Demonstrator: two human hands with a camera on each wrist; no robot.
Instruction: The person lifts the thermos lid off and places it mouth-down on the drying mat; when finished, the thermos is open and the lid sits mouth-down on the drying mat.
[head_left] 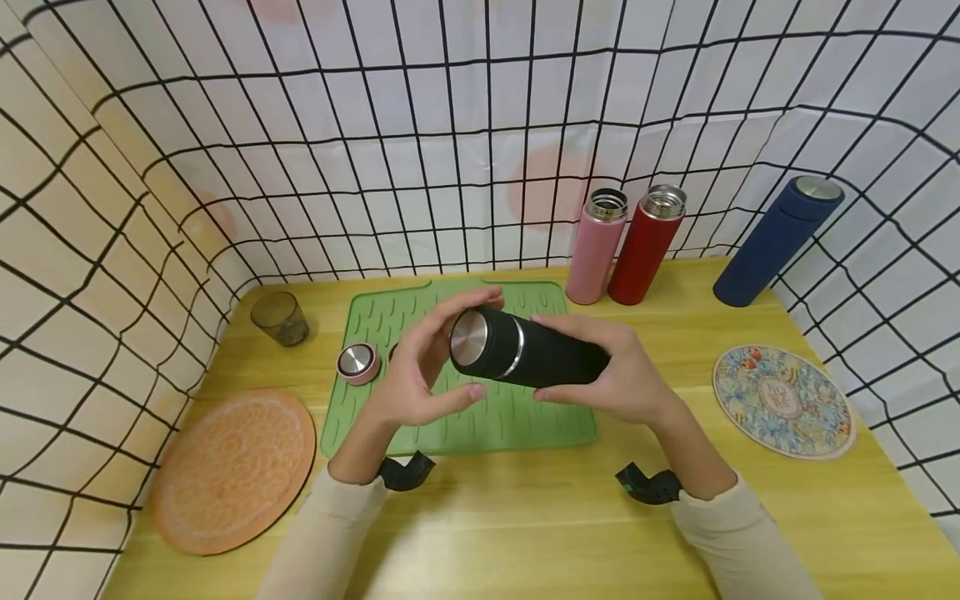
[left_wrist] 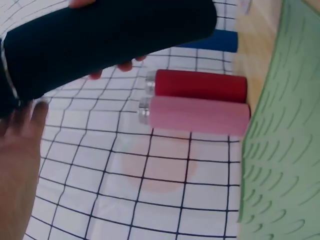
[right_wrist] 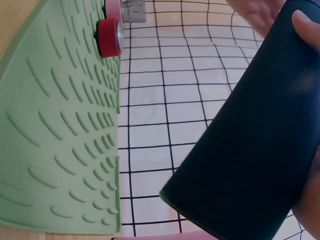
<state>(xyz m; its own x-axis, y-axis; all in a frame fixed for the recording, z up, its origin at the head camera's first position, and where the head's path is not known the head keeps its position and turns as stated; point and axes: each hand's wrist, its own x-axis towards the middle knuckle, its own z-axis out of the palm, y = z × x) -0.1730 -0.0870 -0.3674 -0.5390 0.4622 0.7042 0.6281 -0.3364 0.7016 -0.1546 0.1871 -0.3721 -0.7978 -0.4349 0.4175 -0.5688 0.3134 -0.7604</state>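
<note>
A black thermos bottle (head_left: 558,354), with a steel-topped lid (head_left: 471,337) and a silver ring, is held above the green mat, tilted with its lid to the left. My right hand (head_left: 633,371) grips the bottle near its base, thumb and fingers on opposite sides. The left hand (head_left: 420,371) is spread around the lid end, its thumb standing apart below the lid; whether its fingertips touch is hard to tell. On the mat (head_left: 517,425) sit a pink lid (head_left: 358,363) and a red lid (right_wrist: 109,37), the latter mostly hidden behind the left hand in the head view.
Lidless pink (head_left: 591,254) and red (head_left: 641,254) bottles stand at the back, with a lidded blue bottle (head_left: 772,246) to their right. A dark glass (head_left: 281,318) and an orange round mat (head_left: 236,471) lie left; a patterned round mat (head_left: 783,402) lies right. Black grid panels (head_left: 465,167) enclose the table.
</note>
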